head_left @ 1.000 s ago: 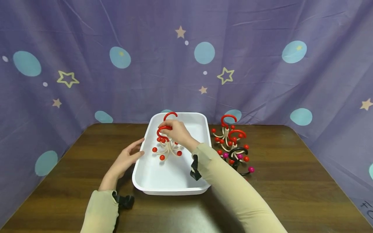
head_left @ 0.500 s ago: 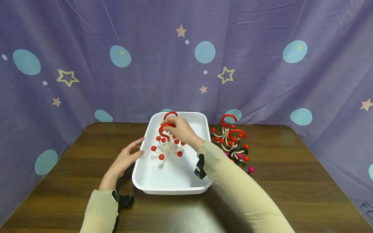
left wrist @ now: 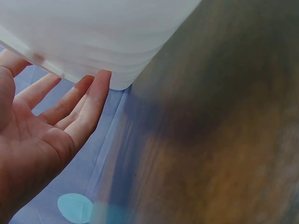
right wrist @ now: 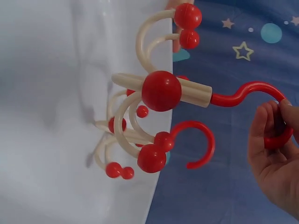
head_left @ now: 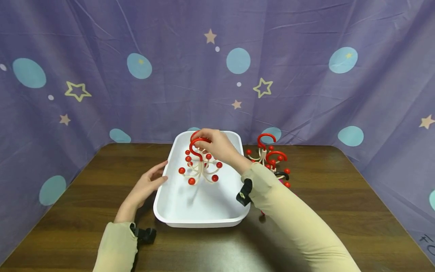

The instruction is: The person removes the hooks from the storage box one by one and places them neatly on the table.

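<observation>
My right hand (head_left: 219, 145) pinches the red hook of a cream multi-arm hook hanger (head_left: 201, 168) whose curved arms end in red balls. That hanger (right wrist: 194, 92) is upright over the white tray (head_left: 217, 206); whether it touches the tray floor I cannot tell. Behind it inside the tray is a second cream hanger with a red hook (right wrist: 211, 140), partly hidden in the head view by the right hand. My left hand (head_left: 146, 185) rests with extended fingers against the tray's left side; the left wrist view shows the fingertips (left wrist: 103, 77) at the outer wall.
To the right of the tray, more hangers stand on the wooden table (head_left: 340, 211): red-hooked ones (head_left: 263, 155) and a black-hooked one (head_left: 283, 175) partly covered by the right forearm. A purple patterned curtain (head_left: 299, 98) hangs behind the table.
The right hand has moved right and slightly away with the hanger, which has shifted right in the head view. Its forearm now covers more of the black-hooked hanger. The left hand stays put.
</observation>
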A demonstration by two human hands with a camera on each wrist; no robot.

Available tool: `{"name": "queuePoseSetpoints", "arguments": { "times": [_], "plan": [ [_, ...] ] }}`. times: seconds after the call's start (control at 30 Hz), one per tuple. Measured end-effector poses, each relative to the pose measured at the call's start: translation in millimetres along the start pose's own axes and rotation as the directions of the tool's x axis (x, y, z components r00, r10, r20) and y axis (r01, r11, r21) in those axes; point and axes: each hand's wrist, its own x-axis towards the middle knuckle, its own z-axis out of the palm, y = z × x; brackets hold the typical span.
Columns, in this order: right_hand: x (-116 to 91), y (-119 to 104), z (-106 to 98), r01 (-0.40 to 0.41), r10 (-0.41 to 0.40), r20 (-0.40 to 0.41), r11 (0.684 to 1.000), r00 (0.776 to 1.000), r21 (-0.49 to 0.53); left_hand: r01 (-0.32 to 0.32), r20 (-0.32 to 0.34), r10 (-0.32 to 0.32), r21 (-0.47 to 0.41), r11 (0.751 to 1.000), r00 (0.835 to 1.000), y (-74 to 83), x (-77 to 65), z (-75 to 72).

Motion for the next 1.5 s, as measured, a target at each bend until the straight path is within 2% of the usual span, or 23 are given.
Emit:
{"name": "queuePoseSetpoints", "arguments": {
  "times": [0.33, 0.53, 0.7, 1.07, 1.3, 1.5],
  "plan": [
    [-14, -5, -36, 0.034, -0.034, -0.040, 0.999, 0.999, 0.019, 0.011, 0.005, -0.011, 0.018, 1.000, 1.000, -4.9, 1.5, -1.2],
    [-20, -7, -59, 0.008, -0.006, -0.051, 0.999, 0.999, 0.034, 0.012, 0.010, -0.012, 0.021, 1.000, 1.000, -6.3, 1.9, -1.8],
    [-24, -7, -77, -0.009, 0.009, -0.068, 1.000, 0.998, 0.003, 0.011, 0.008, -0.011, 0.026, 1.000, 1.000, -5.8, 2.4, -1.4],
    [-33, -5, -114, -0.046, 0.047, -0.149, 0.999, 0.988, 0.011, 0.010, 0.005, -0.010, 0.032, 0.999, 1.000, -3.5, 2.4, -1.3],
    [-40, 6, -137, -0.030, 0.025, -0.197, 0.999, 0.980, -0.025, 0.012, 0.006, -0.012, 0.034, 0.999, 1.000, -4.1, 3.9, -2.6],
    [-47, 18, -156, -0.051, 0.038, -0.243, 0.998, 0.969, -0.048, 0.009, 0.007, -0.009, 0.037, 0.999, 1.000, -3.8, 3.5, -1.5]
  ]
}}
